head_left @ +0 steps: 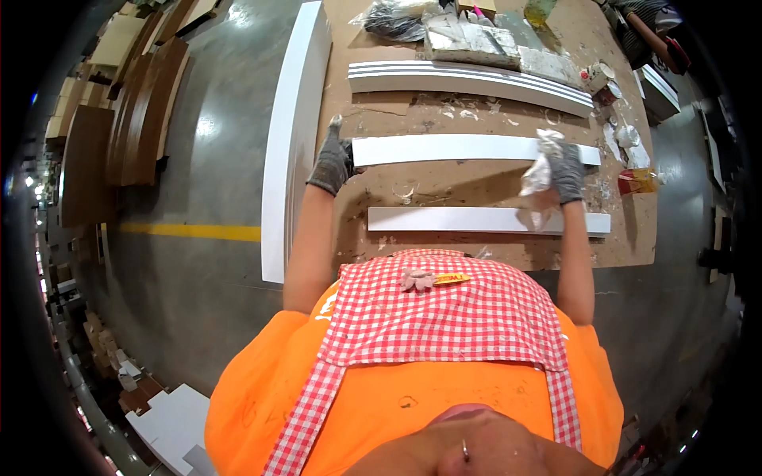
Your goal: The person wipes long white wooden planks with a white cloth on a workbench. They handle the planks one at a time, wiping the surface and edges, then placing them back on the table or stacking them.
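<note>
A long white strip (pixel 444 148) lies across the workbench in front of me. My left hand (pixel 330 163), in a grey glove, is closed round its left end with the thumb pointing up. Near the strip's right end, my gloved right hand (pixel 566 170) presses a crumpled white rag (pixel 540 170) against it. The rag hangs down on the near side and partly covers the strip. Closer to me, a second white strip (pixel 444 219) lies parallel on the bench. Beyond the held one rests a stack of white strips (pixel 468 82).
The brown workbench (pixel 444 186) is spotted with white residue. White panels (pixel 290 143) stand along its left side. At the back lie stained white blocks (pixel 468 41) and a plastic bag (pixel 397 20). A bottle with amber liquid (pixel 635 181) lies at the right. Another person's arm (pixel 651 33) shows far right.
</note>
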